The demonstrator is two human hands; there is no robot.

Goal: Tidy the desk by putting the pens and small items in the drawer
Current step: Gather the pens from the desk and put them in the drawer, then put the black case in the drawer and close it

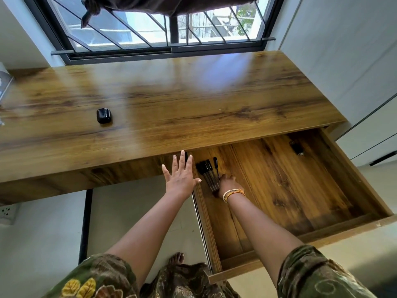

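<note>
1. Head view: the right hand (226, 182) lies in the drawer (300, 190), its fingers curled at the near ends of the pens (208, 173), which run away from the wrist; whether they grasp is unclear.
2. The left hand (180, 175), fingers spread and released, is nearer the black case (104, 115), far left on the surface (171, 100).
3. A dark item (296, 147) at the drawer's back is indistinct.

Green floral sleeves (103, 278); gold bangles (233, 193) on right wrist.

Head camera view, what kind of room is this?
Probably a home bedroom or study. A long wooden desk sits under a barred window, its drawer pulled open with pens inside, and a small black case lies on top.
</note>
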